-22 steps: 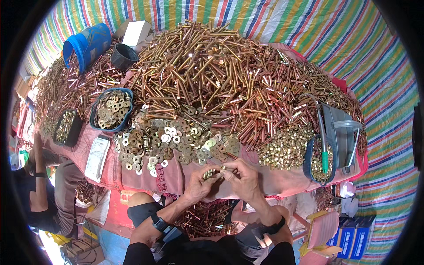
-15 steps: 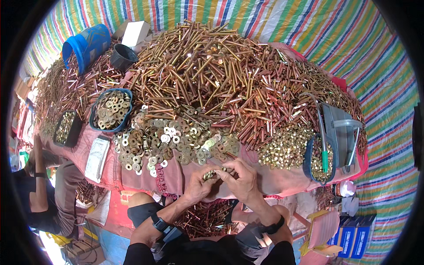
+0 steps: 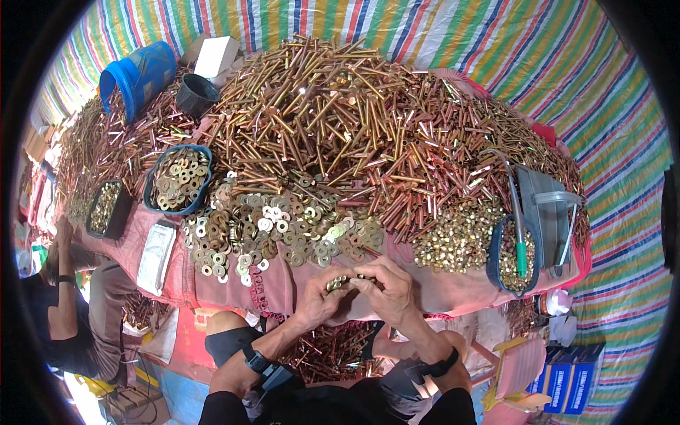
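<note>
My left hand (image 3: 319, 296) is closed around several small brass-coloured nuts (image 3: 337, 283), held over the near edge of the cloth-covered table. Right beside it, my right hand (image 3: 388, 289) pinches a small brass-coloured piece at its fingertips, close to the nuts. A coppery metal rod (image 3: 370, 251) juts out past the knuckles of that hand; its other end is hidden. Just beyond my hands lies a spread of flat washers (image 3: 283, 230). To the right is a heap of small brass-coloured nuts (image 3: 457, 239). Behind both rises a large mound of long coppery bolts (image 3: 333, 113).
Blue-rimmed tubs hold washers (image 3: 145, 185) and nuts (image 3: 490, 258). A grey scoop-like container (image 3: 542, 191) stands at the right. A blue bucket (image 3: 152, 74) and a black cup (image 3: 197, 93) lie at the back left. Another person's arm (image 3: 65, 297) shows at the left.
My right hand's fingertips have shifted slightly, and the small piece in them shows a little apart from the left hand's nuts. The left hand stays nearly in place.
</note>
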A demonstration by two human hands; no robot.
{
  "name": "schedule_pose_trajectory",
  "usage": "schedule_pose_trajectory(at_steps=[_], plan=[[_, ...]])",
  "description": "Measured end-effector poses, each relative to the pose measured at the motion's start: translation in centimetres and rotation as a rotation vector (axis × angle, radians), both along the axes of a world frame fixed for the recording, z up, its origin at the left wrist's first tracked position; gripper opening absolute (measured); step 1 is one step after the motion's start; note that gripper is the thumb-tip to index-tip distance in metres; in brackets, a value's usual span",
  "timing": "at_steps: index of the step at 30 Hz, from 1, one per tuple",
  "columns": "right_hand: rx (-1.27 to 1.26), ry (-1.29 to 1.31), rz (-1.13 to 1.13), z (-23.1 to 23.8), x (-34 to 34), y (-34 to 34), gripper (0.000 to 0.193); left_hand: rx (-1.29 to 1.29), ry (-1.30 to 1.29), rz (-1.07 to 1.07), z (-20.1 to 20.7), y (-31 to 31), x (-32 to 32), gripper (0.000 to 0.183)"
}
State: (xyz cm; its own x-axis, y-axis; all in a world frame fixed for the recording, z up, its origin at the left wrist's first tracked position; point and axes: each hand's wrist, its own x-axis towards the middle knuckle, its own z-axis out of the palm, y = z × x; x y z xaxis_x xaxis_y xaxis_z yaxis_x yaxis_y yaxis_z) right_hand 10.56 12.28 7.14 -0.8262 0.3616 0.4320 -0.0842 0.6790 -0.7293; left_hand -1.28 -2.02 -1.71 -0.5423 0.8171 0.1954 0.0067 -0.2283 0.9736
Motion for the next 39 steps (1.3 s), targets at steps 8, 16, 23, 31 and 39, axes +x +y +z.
schedule_pose_trajectory(at_steps=[8,16,23,31,39], plan=[[-0.008,0.007,0.112,0.5,-0.4,0.8,0.027,0.007,0.068,0.006,0.2,0.1,-0.1,0.034],[-0.002,-0.048,0.135,1.3,-0.2,1.0,0.025,-0.013,0.058,-0.011,0.5,0.0,-0.1,0.034],[-0.104,-0.057,0.035,-0.1,-0.2,0.7,0.028,0.006,0.094,-0.012,1.3,-0.2,-0.2,0.033],[-0.225,-0.174,0.022,1.1,0.2,0.4,0.035,0.009,0.060,-0.017,0.7,-0.2,-0.1,0.038],[-0.125,-0.111,0.071,0.0,0.4,1.2,0.038,-0.012,0.081,-0.036,0.4,-0.2,-0.1,0.039]])
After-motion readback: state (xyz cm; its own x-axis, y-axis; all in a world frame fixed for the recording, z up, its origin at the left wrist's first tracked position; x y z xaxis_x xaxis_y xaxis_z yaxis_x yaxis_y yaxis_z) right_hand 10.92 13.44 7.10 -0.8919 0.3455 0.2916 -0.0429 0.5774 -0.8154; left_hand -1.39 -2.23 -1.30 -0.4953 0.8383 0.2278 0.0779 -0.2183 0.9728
